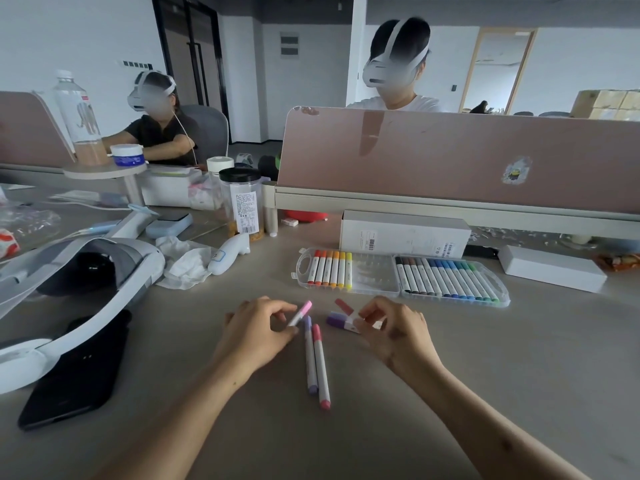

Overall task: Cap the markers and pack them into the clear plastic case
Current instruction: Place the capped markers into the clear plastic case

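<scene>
Low in the centre, the left hand (258, 332) pinches a pink marker (300, 313) between curled fingers. The right hand (394, 327), fingers also curled, pinches a purple-capped marker (337, 320). Between the hands, a lilac marker (310, 355) and a red marker (321, 367) lie side by side on the table (519, 358). Above right of them sits the open clear case (401, 277), partly filled.

One head-worn, wide-angle view.
It looks forward and down over the surface (519, 358), close above the left hand (252, 332) and right hand (394, 329); a partition (450, 161) stands far.
</scene>
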Motion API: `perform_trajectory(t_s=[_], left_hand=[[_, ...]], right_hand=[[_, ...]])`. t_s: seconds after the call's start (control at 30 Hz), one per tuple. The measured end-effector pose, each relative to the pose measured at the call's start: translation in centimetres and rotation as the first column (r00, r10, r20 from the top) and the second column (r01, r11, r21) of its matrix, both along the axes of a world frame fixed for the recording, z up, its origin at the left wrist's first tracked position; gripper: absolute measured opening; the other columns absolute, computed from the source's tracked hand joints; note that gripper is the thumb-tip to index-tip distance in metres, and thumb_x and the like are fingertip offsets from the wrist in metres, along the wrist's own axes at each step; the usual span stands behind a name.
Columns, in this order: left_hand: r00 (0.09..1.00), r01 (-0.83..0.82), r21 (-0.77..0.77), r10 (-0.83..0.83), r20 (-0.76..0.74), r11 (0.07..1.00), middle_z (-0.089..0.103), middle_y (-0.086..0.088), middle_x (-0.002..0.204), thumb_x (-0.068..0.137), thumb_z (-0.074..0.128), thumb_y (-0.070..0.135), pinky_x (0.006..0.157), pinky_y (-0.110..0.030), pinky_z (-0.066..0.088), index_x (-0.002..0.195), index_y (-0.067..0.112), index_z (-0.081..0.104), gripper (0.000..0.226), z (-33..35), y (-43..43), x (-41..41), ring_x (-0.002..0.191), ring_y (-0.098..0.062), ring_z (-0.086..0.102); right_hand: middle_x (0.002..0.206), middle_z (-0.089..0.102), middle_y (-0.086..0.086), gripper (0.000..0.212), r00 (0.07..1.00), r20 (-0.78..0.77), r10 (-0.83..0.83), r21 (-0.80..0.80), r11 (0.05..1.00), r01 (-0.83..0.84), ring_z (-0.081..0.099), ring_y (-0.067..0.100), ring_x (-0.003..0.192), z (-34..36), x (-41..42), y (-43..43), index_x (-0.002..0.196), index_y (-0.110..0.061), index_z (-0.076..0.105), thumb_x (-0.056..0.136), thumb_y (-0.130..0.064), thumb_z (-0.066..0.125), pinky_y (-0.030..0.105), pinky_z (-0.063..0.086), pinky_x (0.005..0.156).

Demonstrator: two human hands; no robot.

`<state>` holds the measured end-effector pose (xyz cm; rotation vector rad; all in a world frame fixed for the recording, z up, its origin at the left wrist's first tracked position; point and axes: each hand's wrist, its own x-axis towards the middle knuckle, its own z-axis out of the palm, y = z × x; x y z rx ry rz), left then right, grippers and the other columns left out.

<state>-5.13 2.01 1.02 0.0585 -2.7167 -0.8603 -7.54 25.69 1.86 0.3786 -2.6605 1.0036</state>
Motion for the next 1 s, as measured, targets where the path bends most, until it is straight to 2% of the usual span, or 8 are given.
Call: perform_trajectory(t_s=[0.1, 0.17, 0.37, 0.5, 0.63, 0.8, 0.9, 1.0], left_hand=[[0.995, 0.049, 0.057, -0.044, -0.086, 0.997, 0.056, 0.018, 0.089, 0.072, 0.077, 0.056, 0.080, -0.037, 0.051, 0.080, 0.037, 0.067, 0.022, 0.1, 1.5, 0.5, 0.089, -0.008, 0.057], [0.994, 0.071, 0.070, -0.066, -0.082, 0.995, 0.056, 0.020, 0.090, 0.064, 0.078, 0.061, 0.077, -0.034, 0.051, 0.071, 0.031, 0.061, 0.036, 0.1, 2.7, 0.9, 0.091, -0.007, 0.056], [0.997, 0.071, 0.025, -0.072, 0.027, 0.997, 0.054, 0.018, 0.090, 0.059, 0.084, 0.058, 0.077, -0.035, 0.052, 0.073, 0.029, 0.063, 0.038, -0.2, 3.5, 0.9, 0.086, -0.010, 0.059], [0.999, 0.037, 0.053, -0.037, 0.000, 0.998, 0.057, 0.014, 0.089, 0.066, 0.086, 0.042, 0.062, -0.021, 0.046, 0.079, 0.028, 0.073, 0.023, -0.3, 3.0, 0.8, 0.079, -0.004, 0.061], [0.999, 0.046, 0.035, -0.045, -0.029, 0.998, 0.060, 0.014, 0.087, 0.069, 0.084, 0.038, 0.071, -0.026, 0.050, 0.077, 0.029, 0.077, 0.014, -0.4, 3.0, 0.7, 0.077, -0.003, 0.062], [0.997, 0.022, -0.063, -0.026, -0.074, 0.998, 0.062, 0.018, 0.088, 0.071, 0.082, 0.040, 0.073, -0.028, 0.041, 0.077, 0.034, 0.080, 0.009, -0.3, 3.7, 1.1, 0.086, -0.007, 0.058], [0.999, -0.039, -0.062, 0.037, -0.032, 0.997, 0.061, 0.026, 0.088, 0.074, 0.077, 0.045, 0.080, -0.031, 0.035, 0.074, 0.044, 0.076, 0.001, 0.1, 4.2, 1.4, 0.098, -0.011, 0.052], [0.999, -0.025, 0.157, 0.029, -0.026, 0.987, 0.071, 0.013, 0.075, 0.075, 0.077, 0.045, 0.082, -0.033, 0.052, 0.073, 0.039, 0.076, 0.007, 0.6, 4.2, 1.1, 0.084, 0.009, 0.064]], right_hand=[[0.074, 0.066, -0.010, 0.012, 0.996, 0.092, 0.019, -0.256, 0.967, 0.005, 0.061, 0.008, 0.062, 0.3, -0.4, 0.4, 0.081, -0.025, 0.065, 0.083, -0.033, 0.073, 0.024, 0.047, 0.051], [0.071, 0.067, -0.006, 0.012, 0.989, 0.140, 0.042, -0.382, 0.924, 0.015, 0.062, 0.013, 0.059, 0.6, -0.8, 0.7, 0.083, -0.018, 0.066, 0.084, -0.027, 0.074, 0.020, 0.044, 0.044], [0.080, 0.071, 0.000, 0.011, 0.971, 0.230, 0.059, -0.470, 0.881, 0.058, 0.063, 0.010, 0.069, 0.7, -1.7, 1.4, 0.082, -0.017, 0.068, 0.083, -0.024, 0.075, 0.023, 0.048, 0.060], [0.082, 0.073, 0.002, 0.011, 0.965, 0.251, 0.079, -0.505, 0.861, 0.061, 0.066, 0.017, 0.075, 0.8, -1.7, 1.4, 0.083, -0.016, 0.068, 0.082, -0.024, 0.076, 0.031, 0.052, 0.067], [0.079, 0.073, 0.000, 0.011, 0.960, 0.260, 0.107, -0.538, 0.841, 0.052, 0.068, 0.017, 0.078, 0.9, -1.6, 1.6, 0.085, -0.015, 0.068, 0.083, -0.023, 0.075, 0.035, 0.055, 0.073], [0.082, 0.075, 0.003, 0.013, 0.941, 0.303, 0.148, -0.579, 0.813, 0.059, 0.073, 0.019, 0.082, 1.5, -1.6, 1.9, 0.090, -0.011, 0.066, 0.085, -0.022, 0.073, 0.044, 0.057, 0.080], [0.093, 0.073, 0.011, 0.016, 0.925, 0.329, 0.190, -0.602, 0.797, 0.051, 0.072, 0.007, 0.070, 2.3, -1.8, 2.4, 0.098, -0.004, 0.063, 0.089, -0.015, 0.069, 0.028, 0.057, 0.057], [0.094, 0.072, 0.016, 0.018, 0.915, 0.344, 0.211, -0.631, 0.774, 0.059, 0.069, 0.007, 0.060, 2.9, -2.5, 2.9, 0.101, 0.000, 0.063, 0.088, -0.012, 0.068, 0.016, 0.048, 0.049]])
